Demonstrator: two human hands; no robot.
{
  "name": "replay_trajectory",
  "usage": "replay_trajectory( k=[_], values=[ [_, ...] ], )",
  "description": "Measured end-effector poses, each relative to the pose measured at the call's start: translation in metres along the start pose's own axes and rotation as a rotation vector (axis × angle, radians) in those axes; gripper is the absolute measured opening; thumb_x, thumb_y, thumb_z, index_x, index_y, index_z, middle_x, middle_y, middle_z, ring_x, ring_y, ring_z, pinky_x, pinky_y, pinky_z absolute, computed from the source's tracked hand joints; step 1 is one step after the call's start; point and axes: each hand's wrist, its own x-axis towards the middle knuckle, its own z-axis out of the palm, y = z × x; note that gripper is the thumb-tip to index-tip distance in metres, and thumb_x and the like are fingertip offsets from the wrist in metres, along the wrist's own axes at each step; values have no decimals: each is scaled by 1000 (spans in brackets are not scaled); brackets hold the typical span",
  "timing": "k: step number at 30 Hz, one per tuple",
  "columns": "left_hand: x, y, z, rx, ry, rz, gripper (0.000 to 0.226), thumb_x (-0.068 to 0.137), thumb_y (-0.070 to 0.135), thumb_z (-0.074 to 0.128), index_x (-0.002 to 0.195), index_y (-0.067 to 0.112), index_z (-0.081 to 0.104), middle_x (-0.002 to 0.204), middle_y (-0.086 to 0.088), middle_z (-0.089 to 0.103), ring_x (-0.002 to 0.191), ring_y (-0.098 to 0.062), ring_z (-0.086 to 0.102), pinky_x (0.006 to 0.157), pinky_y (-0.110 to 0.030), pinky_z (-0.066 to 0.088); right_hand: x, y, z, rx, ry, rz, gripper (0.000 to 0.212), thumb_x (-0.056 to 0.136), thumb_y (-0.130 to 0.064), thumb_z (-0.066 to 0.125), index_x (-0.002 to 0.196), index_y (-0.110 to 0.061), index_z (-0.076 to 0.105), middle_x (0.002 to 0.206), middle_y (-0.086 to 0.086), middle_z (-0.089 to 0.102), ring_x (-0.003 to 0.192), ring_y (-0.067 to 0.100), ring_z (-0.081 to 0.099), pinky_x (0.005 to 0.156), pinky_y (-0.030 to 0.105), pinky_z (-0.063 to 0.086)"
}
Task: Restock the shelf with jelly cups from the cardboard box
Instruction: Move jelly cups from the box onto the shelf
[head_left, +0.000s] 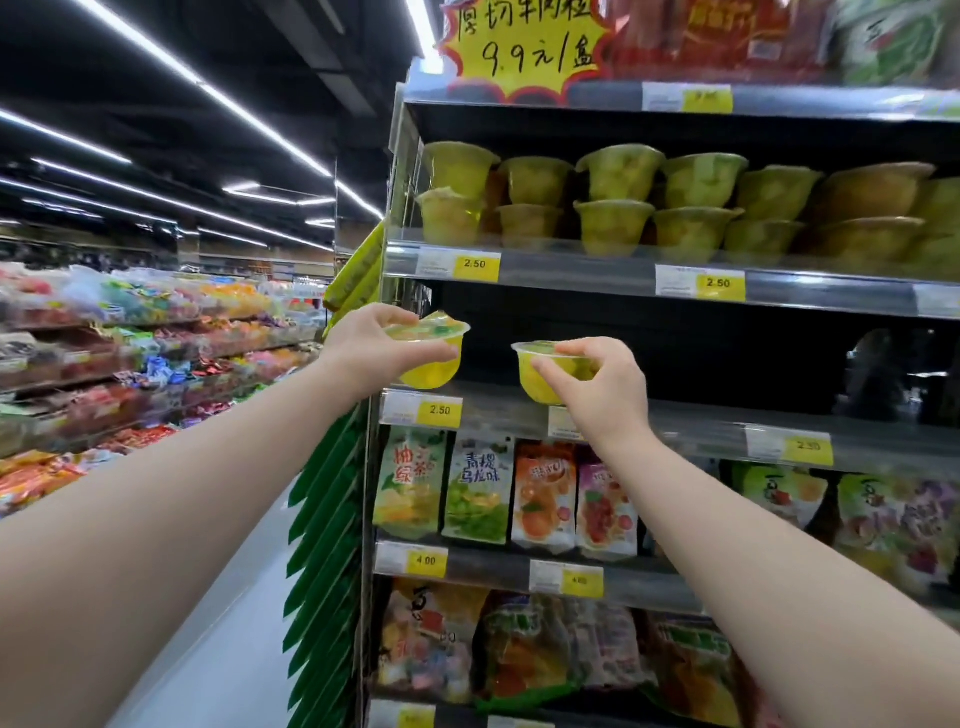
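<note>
My left hand (371, 345) grips a yellow jelly cup (434, 369) by its rim, holding it just above the left end of a dark shelf (691, 423). My right hand (597, 382) pinches a second yellow jelly cup (540, 382) from the right side, a little to the right and at the shelf's front edge. Behind both cups that shelf level looks dark and bare. One level up, a shelf (571, 270) carries several yellow-green jelly cups (618, 208) stacked in two layers. The cardboard box is out of view.
Bagged jelly packs (478, 493) fill the lower shelves. Yellow price tags (439, 410) line the shelf edges. A handwritten yellow sign (524, 47) hangs above. Candy racks (156, 332) stand across the aisle on the left, and a green edge trim (322, 519) runs down the shelf end.
</note>
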Motion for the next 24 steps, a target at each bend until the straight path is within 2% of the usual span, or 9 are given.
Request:
replay_trajectory(
  k=[4, 8, 11, 13, 17, 21, 24],
  values=[
    [24, -23, 11, 3, 69, 4, 67, 64, 54, 81, 121, 24, 61, 112, 9, 50, 107, -11, 47, 86, -26, 34, 24, 14, 30, 17, -18, -14, 26, 84, -35, 71, 102, -16, 66, 105, -5, 51, 95, 7, 48, 80, 19, 38],
    [49, -36, 18, 5, 112, 30, 64, 64, 54, 80, 118, 26, 63, 127, 4, 55, 120, -16, 48, 93, -28, 35, 55, 19, 57, 30, -67, -20, 25, 85, -38, 70, 95, -17, 61, 104, -3, 51, 89, 11, 51, 70, 21, 39],
    [64, -40, 23, 15, 103, 6, 62, 63, 54, 81, 115, 29, 60, 121, 7, 53, 116, -14, 48, 97, -32, 38, 75, 26, 78, -24, -197, -3, 28, 84, -39, 70, 94, -17, 56, 108, -1, 47, 87, 13, 48, 66, 24, 36],
    [71, -44, 25, 37, 92, 15, 58, 63, 53, 81, 112, 31, 60, 116, 11, 52, 110, -11, 46, 93, -29, 37, 86, 29, 92, -85, -281, 4, 30, 83, -41, 70, 91, -19, 52, 109, 1, 45, 84, 14, 45, 66, 25, 32],
    [79, -51, 29, 110, 81, 68, 59, 62, 54, 82, 111, 29, 62, 113, 12, 57, 108, -11, 50, 89, -27, 38, 106, 26, 110, -222, -436, 11, 30, 83, -44, 68, 86, -20, 50, 101, 4, 52, 82, 19, 48, 64, 29, 34],
    [82, -57, 33, 163, 118, 96, 61, 62, 53, 82, 113, 28, 60, 113, 13, 58, 107, -11, 52, 88, -27, 40, 113, 30, 116, -200, -507, -16, 21, 86, -33, 64, 101, -19, 59, 104, 0, 57, 89, 17, 51, 76, 31, 45],
    [84, -59, 33, 157, 153, 89, 63, 64, 51, 82, 118, 28, 58, 116, 14, 55, 111, -9, 49, 90, -27, 39, 115, 31, 123, -211, -539, -56, 26, 91, -23, 56, 117, -22, 60, 120, 0, 60, 100, 19, 56, 83, 29, 46]
  ],
)
